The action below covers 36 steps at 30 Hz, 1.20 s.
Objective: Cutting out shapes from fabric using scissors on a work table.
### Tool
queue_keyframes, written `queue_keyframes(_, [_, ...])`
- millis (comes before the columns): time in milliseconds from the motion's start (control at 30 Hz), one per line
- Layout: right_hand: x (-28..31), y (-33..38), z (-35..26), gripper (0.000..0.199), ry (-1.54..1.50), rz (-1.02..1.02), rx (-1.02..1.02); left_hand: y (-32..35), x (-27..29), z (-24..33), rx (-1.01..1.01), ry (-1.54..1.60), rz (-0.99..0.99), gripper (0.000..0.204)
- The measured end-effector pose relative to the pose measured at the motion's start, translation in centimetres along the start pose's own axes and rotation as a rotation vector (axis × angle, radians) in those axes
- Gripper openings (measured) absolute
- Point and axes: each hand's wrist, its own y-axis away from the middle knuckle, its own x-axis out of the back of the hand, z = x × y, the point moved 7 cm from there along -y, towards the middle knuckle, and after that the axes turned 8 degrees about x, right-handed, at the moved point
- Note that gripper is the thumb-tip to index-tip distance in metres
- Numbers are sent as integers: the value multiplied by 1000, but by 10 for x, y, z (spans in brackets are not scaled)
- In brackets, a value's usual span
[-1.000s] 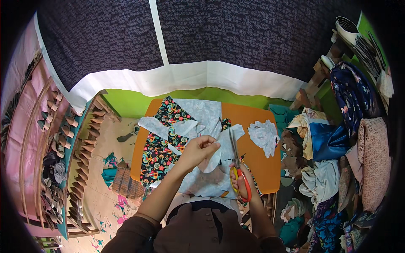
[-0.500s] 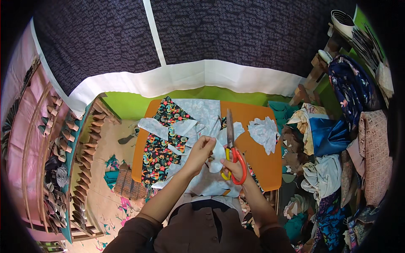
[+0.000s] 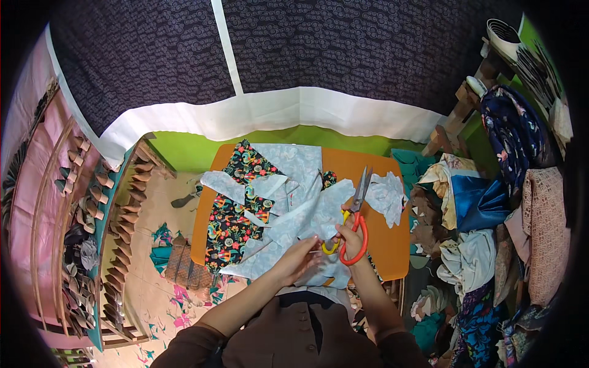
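My right hand (image 3: 351,238) grips a pair of scissors (image 3: 358,201) with one red and one yellow handle loop. Its blades stand slightly apart and point up and to the right, above the cloth. My left hand (image 3: 297,260) is low over the near part of the pale fabric (image 3: 264,254), fingers loosely stretched and apart, with nothing visible in them. That fabric lies in overlapping pieces, pale side up, on an orange table (image 3: 392,245). Black floral-print cloth (image 3: 230,236) shows at its left, with pale strips lying across it.
A crumpled pale cloth piece (image 3: 384,199) lies on the table's right. Heaped fabrics, among them a blue satin one (image 3: 481,199), crowd the right side. Wooden shoe lasts line a rack (image 3: 126,227) on the left. Scraps (image 3: 182,297) litter the floor. A dark patterned curtain (image 3: 356,55) hangs beyond.
My left hand has come down from its pinch at a pale cloth piece and its fingers have spread. The scissors have tilted to the right, and their blades have parted.
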Motion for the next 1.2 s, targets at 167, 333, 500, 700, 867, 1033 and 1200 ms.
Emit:
queue_keyframes(167, [0,10,10,44,-62,58,0,-7,-3,9,28,175,-87,15])
queue_keyframes(333, [3,17,26,46,-61,34,-22,-9,0,26,-251,45,-10,14])
queue_keyframes(500, [0,22,32,41,-86,-41,-35,4,-2,50,-473,54,64,15])
queue_keyframes(700, [5,34,34,28,-95,-128,-115,18,-3,83,-666,-297,148,21])
queue_keyframes(867, [-6,37,8,35,183,-298,-33,29,-5,101,-740,-381,212,18])
queue_keyframes(1033, [38,9,21,37,1204,-288,103,19,1,108,-706,-310,265,20])
queue_keyframes(1200, [55,-5,44,30,1698,-230,238,-4,39,94,-556,-216,338,20])
